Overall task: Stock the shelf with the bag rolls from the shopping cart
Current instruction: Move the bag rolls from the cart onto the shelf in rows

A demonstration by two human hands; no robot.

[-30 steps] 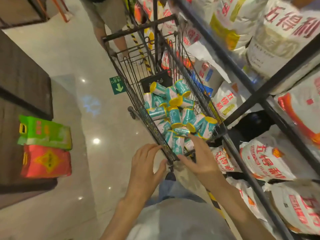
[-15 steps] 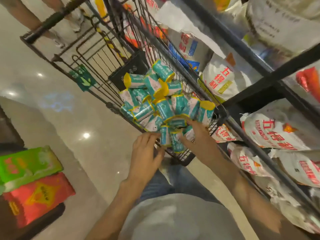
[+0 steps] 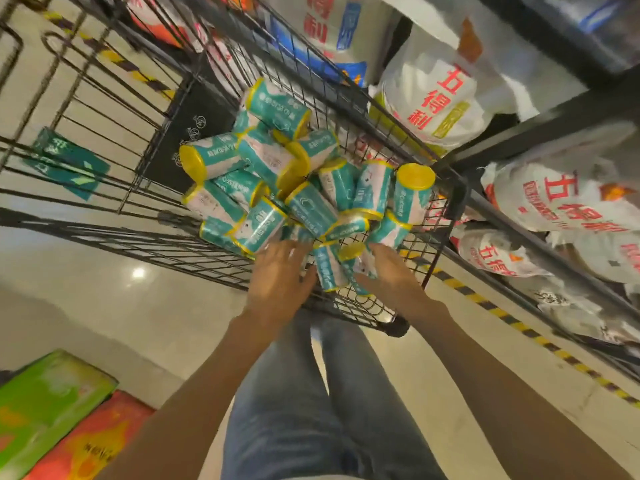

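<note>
Head view: left hand [image 3: 277, 278] lies fingers spread and nearly straight on the bag rolls [image 3: 298, 188], fingertips touching the nearest rolls. Right hand [image 3: 384, 271] cups the near end of one roll, fingers curled round it. Compared with half a second earlier, both hands have moved forward from the basket edge into the pile. Shopping cart [image 3: 145, 244] holds the heaped teal rolls just beyond the fingertips; shelf [image 3: 519, 216] to the right of them carries white sacks [image 3: 433, 98].

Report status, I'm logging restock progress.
Both hands, left hand and right hand, on bag rolls in cart. Grip unclear. Nothing blocking.
</note>
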